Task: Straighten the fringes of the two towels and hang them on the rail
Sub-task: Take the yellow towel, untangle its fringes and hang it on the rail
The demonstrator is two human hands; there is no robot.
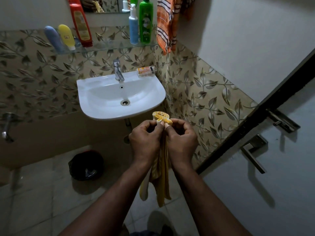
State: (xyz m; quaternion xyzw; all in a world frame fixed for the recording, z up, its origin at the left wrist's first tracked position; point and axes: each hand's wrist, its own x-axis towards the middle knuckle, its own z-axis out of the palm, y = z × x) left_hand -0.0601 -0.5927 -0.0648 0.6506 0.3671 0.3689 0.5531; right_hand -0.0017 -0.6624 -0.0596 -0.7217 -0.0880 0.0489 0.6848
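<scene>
Left hand [144, 137] and right hand [181, 137] pinching bunched end of yellow towel [161, 174], both grips clamping tight, working fringe straight; orange towel [166, 28] already hanging.

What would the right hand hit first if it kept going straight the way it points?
Beyond the yellow towel it pinches, the right hand would probably meet the front rim of the white sink; depth is unclear in this single view.

A home bathroom: white washbasin [105, 99], toiletry bottles on a glass shelf [109, 46], leaf-patterned tiles [34, 79].
</scene>
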